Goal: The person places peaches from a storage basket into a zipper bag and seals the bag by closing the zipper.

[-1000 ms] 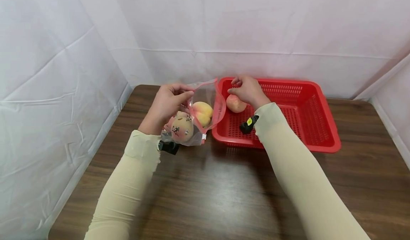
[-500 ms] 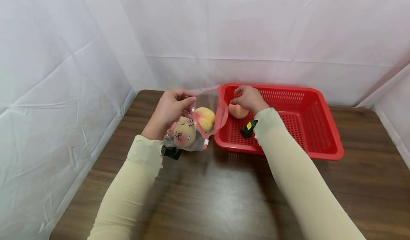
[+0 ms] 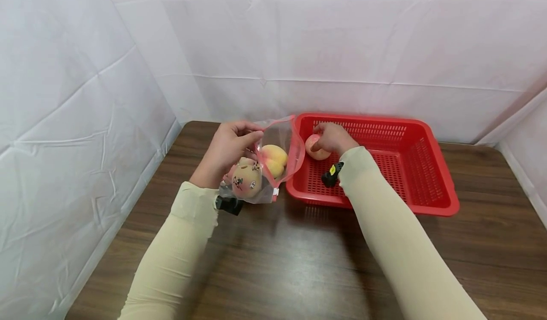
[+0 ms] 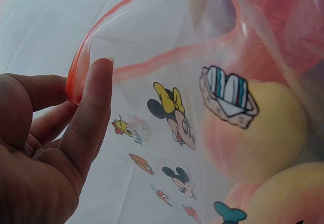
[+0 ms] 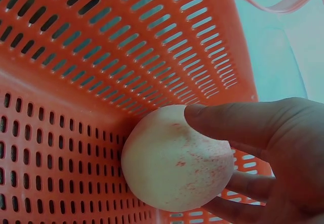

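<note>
My left hand (image 3: 226, 149) pinches the red-edged rim of a clear slider zip bag (image 4: 147, 82) printed with cartoon figures, thumb on the near side and fingers behind. The bag's mouth gapes toward the basket, and a yellow-pink peach (image 3: 273, 161) shows inside. Another peach (image 3: 246, 180) sits lower in the bag, behind the printed film. In the left end of the red basket (image 3: 444, 187), my right hand (image 3: 335, 138) grips a pale pink peach (image 5: 174, 158). Its thumb lies on the peach's upper side and the fingers curl behind, partly hidden.
The slotted basket stands on a dark wood table (image 3: 273, 263), right beside the bag's mouth. A white slider (image 3: 275, 192) hangs at the bag's near corner. White sheeting (image 3: 333, 40) encloses the back and sides.
My right hand has come down from above the peach in the basket and taken hold of it. The left hand keeps its pinch on the bag; the head view has shifted slightly.
</note>
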Demonstrator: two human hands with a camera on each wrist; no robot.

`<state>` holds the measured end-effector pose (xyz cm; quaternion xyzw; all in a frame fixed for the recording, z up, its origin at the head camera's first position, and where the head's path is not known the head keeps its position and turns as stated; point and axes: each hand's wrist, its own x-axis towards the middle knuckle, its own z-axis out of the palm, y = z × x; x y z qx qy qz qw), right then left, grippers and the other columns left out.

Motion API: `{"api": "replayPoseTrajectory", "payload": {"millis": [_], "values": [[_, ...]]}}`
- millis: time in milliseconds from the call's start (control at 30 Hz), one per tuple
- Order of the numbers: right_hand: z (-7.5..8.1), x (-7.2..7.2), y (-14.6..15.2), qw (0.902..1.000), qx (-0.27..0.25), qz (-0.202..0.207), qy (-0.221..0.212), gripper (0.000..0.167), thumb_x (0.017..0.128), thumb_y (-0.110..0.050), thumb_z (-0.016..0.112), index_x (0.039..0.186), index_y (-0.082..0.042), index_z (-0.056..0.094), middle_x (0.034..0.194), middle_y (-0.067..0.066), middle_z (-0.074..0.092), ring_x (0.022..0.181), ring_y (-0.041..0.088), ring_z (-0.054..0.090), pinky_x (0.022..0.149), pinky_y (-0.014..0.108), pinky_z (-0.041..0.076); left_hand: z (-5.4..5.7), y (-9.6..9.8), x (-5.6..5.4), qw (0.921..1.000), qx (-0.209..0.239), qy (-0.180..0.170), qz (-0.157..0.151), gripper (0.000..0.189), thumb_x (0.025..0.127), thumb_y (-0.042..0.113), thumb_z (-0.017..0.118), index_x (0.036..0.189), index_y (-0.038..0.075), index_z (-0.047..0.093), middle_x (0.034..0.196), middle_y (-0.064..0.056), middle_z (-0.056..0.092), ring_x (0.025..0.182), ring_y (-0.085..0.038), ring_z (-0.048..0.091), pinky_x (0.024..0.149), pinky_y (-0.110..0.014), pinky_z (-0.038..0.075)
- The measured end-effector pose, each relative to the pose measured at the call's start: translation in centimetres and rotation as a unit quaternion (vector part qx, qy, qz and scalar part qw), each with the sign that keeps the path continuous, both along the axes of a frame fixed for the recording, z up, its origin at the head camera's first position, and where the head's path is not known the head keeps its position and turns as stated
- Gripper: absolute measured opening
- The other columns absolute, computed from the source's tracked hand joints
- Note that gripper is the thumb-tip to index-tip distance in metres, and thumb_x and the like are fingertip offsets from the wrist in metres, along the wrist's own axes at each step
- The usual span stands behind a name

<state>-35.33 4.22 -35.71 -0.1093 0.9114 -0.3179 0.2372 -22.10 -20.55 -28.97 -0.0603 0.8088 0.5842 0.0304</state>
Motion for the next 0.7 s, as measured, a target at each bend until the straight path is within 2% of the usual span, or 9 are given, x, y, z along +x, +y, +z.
{"api": "replayPoseTrajectory", "payload": {"millis": [233, 400, 700], "values": [[-0.4, -0.2, 0.3, 0.9994, 0.015, 0.016, 0.026, 0.056, 0.083, -0.013, 0.073, 0.135, -0.011, 0.052, 0.141, 0.013, 0.049, 0.12, 0.03, 0.048, 0.103, 0.048, 0.044, -0.3, 0.1, -0.3, 0.9992, 0.027, 0.023, -0.016, 0.019, 0.093, 0.019, 0.066, 0.105, 0.006, 0.07, 0.076, -0.006, 0.06, 0.059, -0.017, 0.062, 0.064, -0.035, 0.06], [-0.5, -0.4, 0.6, 0.9995, 0.019, 0.013, 0.021, 0.053, 0.083, -0.013, 0.072, 0.133, -0.012, 0.053, 0.14, 0.013, 0.049, 0.117, 0.03, 0.048, 0.101, 0.048, 0.046, -0.5, 0.3, -0.5, 0.9992, 0.03, 0.022, -0.012, 0.018, 0.093, 0.018, 0.066, 0.105, 0.006, 0.07, 0.078, -0.007, 0.061, 0.059, -0.018, 0.062, 0.063, -0.034, 0.059], [-0.1, -0.5, 1.4, 0.9996, 0.022, 0.012, 0.014, 0.056, 0.083, -0.013, 0.072, 0.135, -0.012, 0.052, 0.137, 0.013, 0.051, 0.115, 0.031, 0.048, 0.101, 0.048, 0.047, -0.6, 0.4, -1.2, 0.9995, 0.029, 0.012, -0.008, 0.018, 0.092, 0.021, 0.066, 0.103, 0.008, 0.07, 0.078, -0.008, 0.062, 0.06, -0.019, 0.062, 0.072, -0.046, 0.059]]}}
